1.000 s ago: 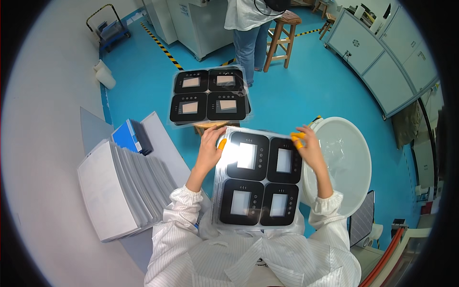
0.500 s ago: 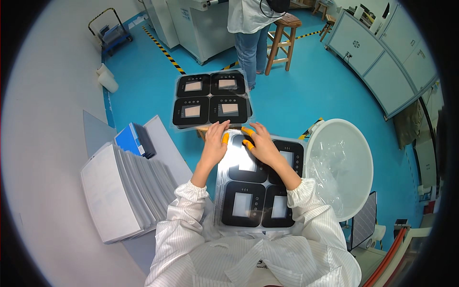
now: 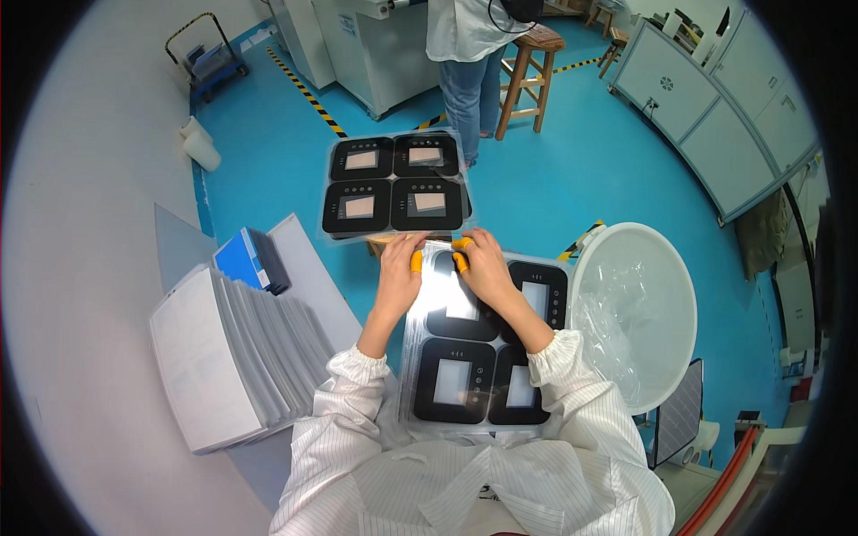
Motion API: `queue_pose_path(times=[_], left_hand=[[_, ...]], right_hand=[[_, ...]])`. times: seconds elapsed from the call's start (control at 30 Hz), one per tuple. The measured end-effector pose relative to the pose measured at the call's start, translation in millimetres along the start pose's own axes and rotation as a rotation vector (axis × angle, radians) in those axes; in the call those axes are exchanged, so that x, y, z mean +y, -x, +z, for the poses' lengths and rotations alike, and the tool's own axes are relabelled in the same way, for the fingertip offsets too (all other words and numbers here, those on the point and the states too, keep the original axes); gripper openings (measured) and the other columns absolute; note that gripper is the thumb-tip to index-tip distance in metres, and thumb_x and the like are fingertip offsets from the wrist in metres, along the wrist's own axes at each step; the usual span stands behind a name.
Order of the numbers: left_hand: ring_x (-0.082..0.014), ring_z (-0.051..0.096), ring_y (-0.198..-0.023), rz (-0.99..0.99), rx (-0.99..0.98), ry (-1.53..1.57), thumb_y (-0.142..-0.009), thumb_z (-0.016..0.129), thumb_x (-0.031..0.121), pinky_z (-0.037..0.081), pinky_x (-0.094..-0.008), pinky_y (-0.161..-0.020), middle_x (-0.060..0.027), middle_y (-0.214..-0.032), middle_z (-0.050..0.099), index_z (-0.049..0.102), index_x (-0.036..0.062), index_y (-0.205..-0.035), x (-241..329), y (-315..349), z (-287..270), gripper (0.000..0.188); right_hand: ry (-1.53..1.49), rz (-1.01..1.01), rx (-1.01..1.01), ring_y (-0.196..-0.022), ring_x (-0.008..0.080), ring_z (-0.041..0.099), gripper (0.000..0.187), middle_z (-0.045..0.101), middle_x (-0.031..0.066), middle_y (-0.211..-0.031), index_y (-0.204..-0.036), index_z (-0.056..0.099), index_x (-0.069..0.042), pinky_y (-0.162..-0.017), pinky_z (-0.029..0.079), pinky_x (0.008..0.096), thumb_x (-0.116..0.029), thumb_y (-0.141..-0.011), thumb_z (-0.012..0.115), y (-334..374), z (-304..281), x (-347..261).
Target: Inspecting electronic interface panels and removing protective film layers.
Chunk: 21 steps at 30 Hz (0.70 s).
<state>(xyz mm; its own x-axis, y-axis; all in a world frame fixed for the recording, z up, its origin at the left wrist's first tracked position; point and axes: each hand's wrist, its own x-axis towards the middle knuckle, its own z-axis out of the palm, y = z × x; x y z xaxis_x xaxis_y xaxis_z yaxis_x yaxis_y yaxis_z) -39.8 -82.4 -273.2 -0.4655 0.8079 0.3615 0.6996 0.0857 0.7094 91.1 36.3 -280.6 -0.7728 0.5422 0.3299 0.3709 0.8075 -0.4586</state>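
A stack of clear plastic sheets printed with black panels (image 3: 455, 393) lies in front of me, each panel with a pale window. My left hand (image 3: 399, 277) is closed at the far left corner of the top sheet, its thumb in a yellow finger cot and its fingers bent over the edge. Beside it, along the same far edge, my right hand (image 3: 487, 272) is closed too, with yellow cots on thumb and forefinger. Fingertips of both are partly hidden. Just beyond my hands, a second stack of similar black-panelled sheets (image 3: 391, 179) rests on a wooden stool.
To the left stand a thick pile of white sheets (image 3: 214, 357) and a blue box (image 3: 241, 261). A round white tub (image 3: 675, 313) with crumpled clear film is at my right. Further off, a person (image 3: 469, 80) stands by a wooden stool (image 3: 527, 80) and grey machine (image 3: 366, 54).
Both hands have shifted slightly, and their fingers have drawn in and bent more at the far edge of the sheets. The stacks have stayed in place.
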Motion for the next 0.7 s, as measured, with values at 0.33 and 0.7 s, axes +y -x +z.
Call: queue_pose_path(times=[0.33,0.7], left_hand=[[-0.0337,0.041,-0.117,-0.027,-0.002,0.036,-0.061,0.041,-0.013,0.029,-0.0400,-0.102,-0.0125,-0.106,0.060,0.052,0.0041,-0.117,1.2,10.3,-1.5,0.059],[-0.0310,0.042,-0.116,-0.097,-0.003,0.144,-0.061,0.042,-0.013,0.029,-0.0385,-0.102,-0.0111,-0.107,0.060,0.048,0.0042,-0.121,3.8,19.4,-1.5,0.063]], right_hand=[[0.092,-0.023,0.022,-0.107,0.0322,0.047,0.022,0.054,0.0170,-0.107,-0.090,0.059,0.007,-0.092,0.038,0.0385,-0.005,-0.072,0.061,-8.3,3.7,0.5],[-0.007,0.058,-0.070,-0.104,0.0348,0.047,0.022,0.053,0.0220,-0.105,-0.088,0.060,0.008,-0.091,0.038,0.0389,-0.007,-0.072,0.060,-13.5,9.2,8.5]])
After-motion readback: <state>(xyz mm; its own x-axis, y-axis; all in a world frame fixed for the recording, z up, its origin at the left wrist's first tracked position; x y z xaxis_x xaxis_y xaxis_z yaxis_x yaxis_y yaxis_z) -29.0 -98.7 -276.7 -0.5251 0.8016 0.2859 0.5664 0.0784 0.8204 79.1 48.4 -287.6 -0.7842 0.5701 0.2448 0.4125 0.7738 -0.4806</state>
